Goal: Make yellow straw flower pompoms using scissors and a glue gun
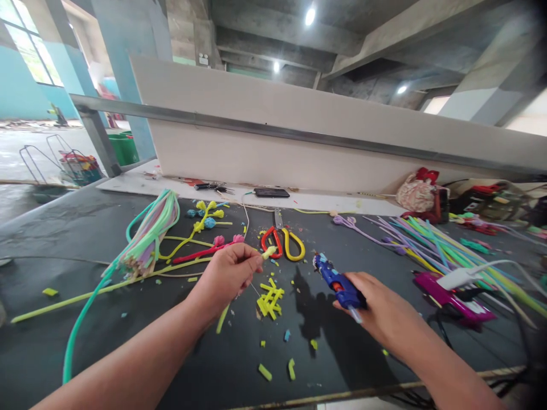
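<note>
Scissors (280, 226): middle of the counter (213, 370)
Phone (272, 193): beyond the scissors, before the panel (265, 162)
Cut pieces (269, 307): near side of the scissors, between left hand (237, 267) and glue gun (337, 285)
Glue gun: in the right hand (371, 302)
Stem bundle (154, 233): left of the scissors
Loose stems (431, 245): right, beyond the power strip (453, 300)

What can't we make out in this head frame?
All in the head view:
- Yellow piece: held end, hidden by the left hand.
- Blue glue gun: most of its handle, covered by the right hand.
- Phone: screen content, too small and dark.
</note>
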`<state>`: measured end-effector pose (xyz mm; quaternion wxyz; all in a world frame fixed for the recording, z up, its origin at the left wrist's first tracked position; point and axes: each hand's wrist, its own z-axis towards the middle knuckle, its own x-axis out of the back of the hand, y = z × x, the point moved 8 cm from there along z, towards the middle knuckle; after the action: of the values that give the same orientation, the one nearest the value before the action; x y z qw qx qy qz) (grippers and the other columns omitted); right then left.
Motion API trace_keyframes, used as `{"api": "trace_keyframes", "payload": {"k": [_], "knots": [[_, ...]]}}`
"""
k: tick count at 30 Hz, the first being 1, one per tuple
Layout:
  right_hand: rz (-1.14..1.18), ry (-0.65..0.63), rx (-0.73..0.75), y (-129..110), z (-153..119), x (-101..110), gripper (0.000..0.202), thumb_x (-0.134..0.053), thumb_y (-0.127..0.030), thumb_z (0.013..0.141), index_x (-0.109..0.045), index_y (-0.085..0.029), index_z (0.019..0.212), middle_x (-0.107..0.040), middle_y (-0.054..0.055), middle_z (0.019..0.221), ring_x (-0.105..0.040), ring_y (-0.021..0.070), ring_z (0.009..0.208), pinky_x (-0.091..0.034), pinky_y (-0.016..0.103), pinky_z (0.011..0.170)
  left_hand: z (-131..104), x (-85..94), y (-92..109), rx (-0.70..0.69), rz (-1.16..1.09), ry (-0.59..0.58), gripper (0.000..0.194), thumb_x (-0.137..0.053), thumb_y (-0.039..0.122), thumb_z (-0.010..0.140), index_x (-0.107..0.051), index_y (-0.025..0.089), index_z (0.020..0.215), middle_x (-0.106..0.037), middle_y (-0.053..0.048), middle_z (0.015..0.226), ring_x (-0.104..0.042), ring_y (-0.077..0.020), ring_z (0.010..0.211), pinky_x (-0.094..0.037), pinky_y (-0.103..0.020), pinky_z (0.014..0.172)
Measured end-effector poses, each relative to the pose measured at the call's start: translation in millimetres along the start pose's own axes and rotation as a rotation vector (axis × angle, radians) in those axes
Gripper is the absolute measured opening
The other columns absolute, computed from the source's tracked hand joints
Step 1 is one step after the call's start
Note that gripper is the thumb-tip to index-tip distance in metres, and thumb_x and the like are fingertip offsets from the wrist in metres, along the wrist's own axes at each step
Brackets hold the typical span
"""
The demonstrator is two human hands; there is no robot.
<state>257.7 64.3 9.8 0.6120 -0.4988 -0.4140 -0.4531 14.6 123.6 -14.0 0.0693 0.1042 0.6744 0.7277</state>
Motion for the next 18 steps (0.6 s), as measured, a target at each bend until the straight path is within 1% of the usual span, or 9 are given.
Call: {"api": "trace_keyframes", "payload": {"k": [2, 5, 7, 9, 11, 12, 13, 16, 18], "knots": [[-0.117, -0.083, -0.032, 18.2, 2.2, -11.7, 0.032, -0.057, -0.014, 0.069, -0.061, -0.022, 0.1, -0.064, 0.007, 0.101, -0.063, 0.0237, 0.09, -0.046, 0.033, 0.079, 0.3, -11.0, -11.3, 0.161, -0.223, -0.129, 0.023, -0.059, 0.034, 0.076, -0.053, 0.015, 0.066, -0.046, 0.004, 0.051, -0.035, -0.0044, 0.04, -0.026, -0.017, 0.037], [-0.178, -0.167, -0.04, 38.0, 2.6, -23.5, 0.044, -0.056, -0.014, 0.07, -0.058, -0.023, 0.113, -0.061, 0.008, 0.114, -0.06, 0.0257, 0.1, -0.045, 0.037, 0.082, -2.6, -23.1, -16.5, 0.263, -0.437, -0.274, 0.024, -0.066, 0.031, 0.072, -0.053, 0.012, 0.065, -0.05, 0.002, 0.058, -0.035, -0.0022, 0.041, -0.025, -0.014, 0.034], [-0.192, -0.2, -0.04, 42.2, 2.3, -24.6, 0.051, -0.058, -0.014, 0.069, -0.055, -0.024, 0.119, -0.058, 0.008, 0.122, -0.056, 0.0276, 0.109, -0.044, 0.04, 0.085, -5.4, -29.4, -18.2, 0.309, -0.523, -0.353, 0.023, -0.067, 0.029, 0.073, -0.053, 0.012, 0.066, -0.051, 0.001, 0.062, -0.035, -0.001, 0.04, -0.024, -0.013, 0.033], [-0.241, -0.138, -0.058, 35.5, 3.9, -16.2, 0.053, -0.06, -0.014, 0.069, -0.055, -0.025, 0.12, -0.056, 0.008, 0.127, -0.051, 0.0305, 0.115, -0.041, 0.046, 0.088, -8.3, -34.2, -19.9, 0.351, -0.574, -0.409, 0.021, -0.066, 0.027, 0.074, -0.053, 0.012, 0.068, -0.052, 0.001, 0.065, -0.035, -0.0001, 0.04, -0.023, -0.012, 0.033], [-0.292, 0.046, -0.058, 12.6, 6.8, -1.3, 0.042, -0.058, -0.016, 0.073, -0.059, -0.025, 0.115, -0.058, 0.008, 0.125, -0.05, 0.0317, 0.115, -0.038, 0.05, 0.09, -10.0, -36.6, -21.3, 0.378, -0.61, -0.434, 0.019, -0.065, 0.024, 0.076, -0.053, 0.012, 0.07, -0.052, 0.001, 0.067, -0.035, 0.0004, 0.04, -0.022, -0.011, 0.033], [-0.258, 0.126, 0.0, -6.9, 8.0, 2.0, 0.034, -0.054, -0.018, 0.079, -0.061, -0.025, 0.112, -0.06, 0.007, 0.121, -0.052, 0.0285, 0.113, -0.038, 0.047, 0.09, -10.3, -37.0, -21.8, 0.381, -0.62, -0.439, 0.017, -0.064, 0.023, 0.076, -0.053, 0.012, 0.07, -0.051, 0.001, 0.067, -0.035, 0.0005, 0.04, -0.022, -0.011, 0.032], [-0.196, 0.152, 0.084, -28.5, 9.3, -0.9, 0.029, -0.054, -0.018, 0.081, -0.062, -0.026, 0.107, -0.063, 0.006, 0.116, -0.055, 0.0251, 0.109, -0.038, 0.043, 0.09, -10.1, -36.6, -22.1, 0.379, -0.629, -0.438, 0.016, -0.064, 0.022, 0.077, -0.053, 0.012, 0.07, -0.051, 0.001, 0.067, -0.035, 0.0005, 0.04, -0.022, -0.011, 0.032], [-0.04, 0.027, 0.259, -80.9, 13.8, -31.4, 0.023, -0.055, -0.012, 0.08, -0.065, -0.028, 0.094, -0.069, -0.001, 0.099, -0.06, 0.0188, 0.095, -0.039, 0.036, 0.083, -7.6, -33.3, -23.0, 0.362, -0.65, -0.419, 0.015, -0.062, 0.021, 0.078, -0.052, 0.012, 0.071, -0.05, 0.001, 0.065, -0.035, 0.0002, 0.04, -0.022, -0.01, 0.032], [0.008, -0.017, 0.262, -95.4, 17.3, -47.6, 0.023, -0.057, -0.009, 0.077, -0.064, -0.026, 0.092, -0.069, -0.001, 0.093, -0.061, 0.0177, 0.091, -0.039, 0.032, 0.079, -5.8, -31.4, -23.8, 0.357, -0.656, -0.404, 0.014, -0.062, 0.021, 0.078, -0.053, 0.012, 0.071, -0.05, 0.001, 0.064, -0.035, 0.0, 0.04, -0.022, -0.01, 0.032]]}}
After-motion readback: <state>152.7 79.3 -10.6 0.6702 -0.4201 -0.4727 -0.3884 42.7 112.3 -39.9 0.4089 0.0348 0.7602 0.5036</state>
